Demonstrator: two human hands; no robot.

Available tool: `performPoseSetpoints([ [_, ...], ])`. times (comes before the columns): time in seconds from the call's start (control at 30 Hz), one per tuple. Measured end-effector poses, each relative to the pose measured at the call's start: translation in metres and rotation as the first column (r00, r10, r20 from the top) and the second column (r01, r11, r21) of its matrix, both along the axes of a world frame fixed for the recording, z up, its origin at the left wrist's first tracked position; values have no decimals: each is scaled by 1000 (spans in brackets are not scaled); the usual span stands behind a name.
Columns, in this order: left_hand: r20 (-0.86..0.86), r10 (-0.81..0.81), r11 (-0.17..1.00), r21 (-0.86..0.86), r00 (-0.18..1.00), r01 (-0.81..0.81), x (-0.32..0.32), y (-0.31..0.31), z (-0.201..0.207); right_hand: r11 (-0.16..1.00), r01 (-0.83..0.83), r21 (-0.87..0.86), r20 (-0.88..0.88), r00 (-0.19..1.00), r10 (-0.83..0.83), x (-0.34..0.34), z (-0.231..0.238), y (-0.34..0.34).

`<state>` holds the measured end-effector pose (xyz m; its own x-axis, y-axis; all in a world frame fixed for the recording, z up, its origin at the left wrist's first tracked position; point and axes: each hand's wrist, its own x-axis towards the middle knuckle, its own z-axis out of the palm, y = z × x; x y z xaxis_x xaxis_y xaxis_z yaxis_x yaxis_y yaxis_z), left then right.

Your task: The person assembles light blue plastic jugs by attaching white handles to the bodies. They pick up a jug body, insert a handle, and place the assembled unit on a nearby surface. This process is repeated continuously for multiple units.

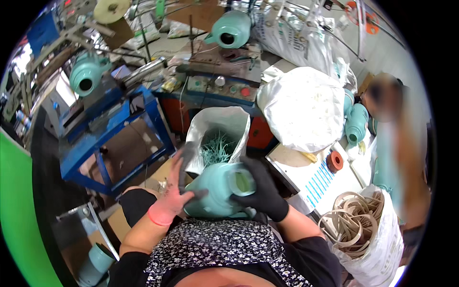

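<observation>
A teal plastic jug shell [215, 189] lies tilted in front of my lap, its round mouth turned up and to the right. My right hand [263, 191], in a black glove, grips it beside the mouth. My left hand [173, 193] wears a pink glove with dark fingers. It is open at the jug's base end, thumb against the jug's side and fingers stretched upward, blurred by motion. The handle shows partly at the jug's near side. Just beyond the jug stands a white sack [241, 122] with teal plastic trimmings [217, 148] inside.
A blue metal frame [112, 148] stands left, and a machine with a button panel [222, 88] ahead. Other teal jugs [231, 29] sit around. At right are a white-covered bundle [301, 107], a brown tape roll [334, 161] and a sack of beige straps [356, 222]. Another person appears blurred far right.
</observation>
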<state>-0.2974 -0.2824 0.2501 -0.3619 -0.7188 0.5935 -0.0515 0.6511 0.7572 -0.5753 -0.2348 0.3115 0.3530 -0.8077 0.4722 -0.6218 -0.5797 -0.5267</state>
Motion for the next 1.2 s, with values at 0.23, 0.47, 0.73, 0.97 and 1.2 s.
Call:
performPoseSetpoints([
  [0.23, 191, 296, 830, 434, 936, -351, 3, -5, -8, 834, -219, 506, 862, 157, -481, -93, -70, 53],
  [0.47, 622, 136, 988, -144, 771, -59, -124, -209, 119, 251, -787, 563, 557, 137, -819, -81, -115, 79],
  [0.73, 325, 867, 371, -927, 378, -55, -158, -376, 164, 497, -687, 531, 779, 165, -605, -48, -125, 19],
  [0.97, -32, 659, 526, -695, 752, -490, -27, -129, 154, 586, -749, 311, 807, -117, -579, -64, -69, -45],
  [1.2, -123, 884, 293, -607, 451, -739, 99, 16, 93, 616, -774, -149, 840, -428, -335, 18, 31, -244],
])
